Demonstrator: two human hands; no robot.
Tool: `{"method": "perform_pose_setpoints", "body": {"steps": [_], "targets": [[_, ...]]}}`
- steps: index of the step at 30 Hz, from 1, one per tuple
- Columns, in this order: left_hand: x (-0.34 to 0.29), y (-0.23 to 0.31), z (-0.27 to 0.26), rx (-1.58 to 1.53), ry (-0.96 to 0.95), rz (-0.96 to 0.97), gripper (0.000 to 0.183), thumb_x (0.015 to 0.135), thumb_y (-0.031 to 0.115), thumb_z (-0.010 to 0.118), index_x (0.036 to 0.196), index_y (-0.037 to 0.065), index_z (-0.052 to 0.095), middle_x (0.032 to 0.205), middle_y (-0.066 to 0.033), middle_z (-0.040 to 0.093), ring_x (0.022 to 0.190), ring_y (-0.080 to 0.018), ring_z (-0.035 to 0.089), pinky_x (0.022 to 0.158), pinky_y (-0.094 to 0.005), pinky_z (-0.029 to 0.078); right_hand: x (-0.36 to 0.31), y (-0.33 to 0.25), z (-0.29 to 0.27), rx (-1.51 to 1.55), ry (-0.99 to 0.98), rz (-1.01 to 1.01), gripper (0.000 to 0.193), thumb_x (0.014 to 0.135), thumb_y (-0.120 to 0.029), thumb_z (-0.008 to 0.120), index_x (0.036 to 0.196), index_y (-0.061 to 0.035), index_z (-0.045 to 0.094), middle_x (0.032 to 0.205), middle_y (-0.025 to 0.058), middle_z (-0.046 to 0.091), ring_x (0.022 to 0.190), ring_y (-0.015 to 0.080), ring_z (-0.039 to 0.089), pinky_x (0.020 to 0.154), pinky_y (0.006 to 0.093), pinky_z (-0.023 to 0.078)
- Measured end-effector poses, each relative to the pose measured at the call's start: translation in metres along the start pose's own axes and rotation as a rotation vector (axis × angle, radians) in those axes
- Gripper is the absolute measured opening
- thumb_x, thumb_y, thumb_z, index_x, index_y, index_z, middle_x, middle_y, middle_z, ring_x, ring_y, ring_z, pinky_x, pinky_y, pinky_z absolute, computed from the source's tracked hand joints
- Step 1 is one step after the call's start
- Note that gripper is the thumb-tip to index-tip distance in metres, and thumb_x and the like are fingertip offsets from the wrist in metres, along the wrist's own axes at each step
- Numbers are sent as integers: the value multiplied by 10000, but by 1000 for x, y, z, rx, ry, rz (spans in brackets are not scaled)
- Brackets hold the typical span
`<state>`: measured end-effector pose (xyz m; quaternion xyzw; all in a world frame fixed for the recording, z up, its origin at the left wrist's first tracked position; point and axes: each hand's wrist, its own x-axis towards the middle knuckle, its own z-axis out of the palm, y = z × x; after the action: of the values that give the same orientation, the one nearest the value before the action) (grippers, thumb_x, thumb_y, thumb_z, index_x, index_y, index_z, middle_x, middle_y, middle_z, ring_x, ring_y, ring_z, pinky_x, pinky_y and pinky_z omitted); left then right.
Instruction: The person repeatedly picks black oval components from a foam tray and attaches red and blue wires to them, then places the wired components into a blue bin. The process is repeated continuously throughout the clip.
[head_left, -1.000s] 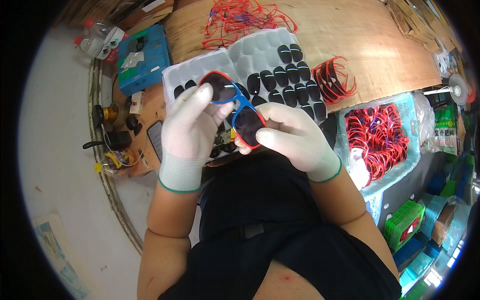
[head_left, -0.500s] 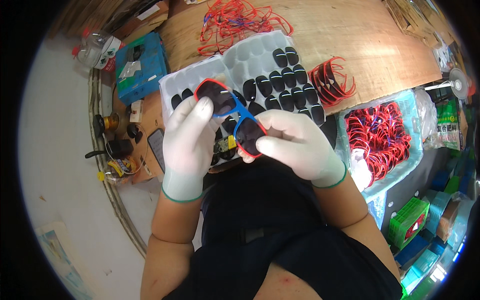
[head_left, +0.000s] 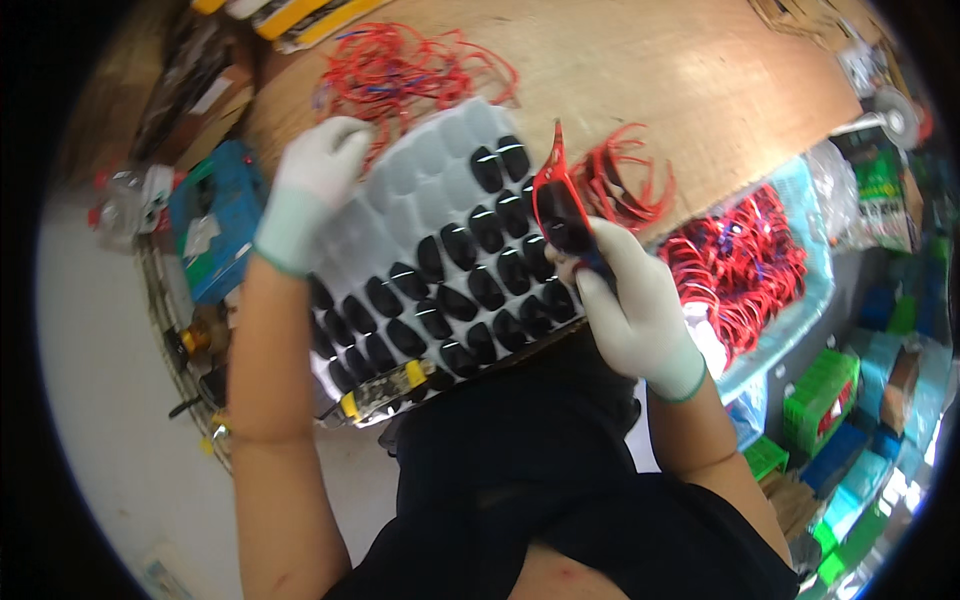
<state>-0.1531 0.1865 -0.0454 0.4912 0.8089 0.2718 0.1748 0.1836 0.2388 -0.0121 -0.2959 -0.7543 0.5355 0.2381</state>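
Observation:
In my right hand (head_left: 640, 310), white-gloved and closed, is a pair of sunglasses (head_left: 565, 222) with a red and blue frame and dark lenses. It is turned on end over the right side of the tray. My left hand (head_left: 315, 190), also gloved, is at the near left edge of a tangled pile of red frames (head_left: 415, 75). Its fingers are curled down, and their tips are hidden, so any thing in them cannot be made out. Between my hands lies a pale moulded tray (head_left: 410, 205) with rows of dark lenses (head_left: 458, 245).
A yellow-ended tool (head_left: 385, 392) lies on the tray's near edge. Several red frames (head_left: 640, 185) stand stacked to the right, beyond a light-blue basket (head_left: 822, 270) full of red frames. A blue box (head_left: 215, 220) is at left, a green crate (head_left: 820, 395) at lower right.
My left hand has let go of the sunglasses and moved up and left to the red pile. My right hand has kept them and turned them on end. The view has shifted.

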Motion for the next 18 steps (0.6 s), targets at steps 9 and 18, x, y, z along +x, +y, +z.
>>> {"method": "perform_pose_setpoints", "body": {"steps": [9, 18], "targets": [[59, -80, 17, 633, -463, -175, 362, 836, 314, 659, 1013, 3, 712, 1049, -253, 688, 1027, -383, 666, 874, -448, 522, 63, 133, -90, -885, 61, 455, 385, 924, -131, 493, 1299, -100, 572, 1087, 215, 690, 1017, 409, 657, 889, 489, 515], [4, -50, -80, -235, -132, -263, 324, 881, 238, 625, 939, -72, 704, 818, -9, 664, 743, -81, 512, 678, -255, 411, 66, 157, -81, -607, -101, 317, 389, 941, -180, 542, 1289, -13, 588, 1036, 246, 702, 1014, 395, 680, 898, 420, 526]]}}
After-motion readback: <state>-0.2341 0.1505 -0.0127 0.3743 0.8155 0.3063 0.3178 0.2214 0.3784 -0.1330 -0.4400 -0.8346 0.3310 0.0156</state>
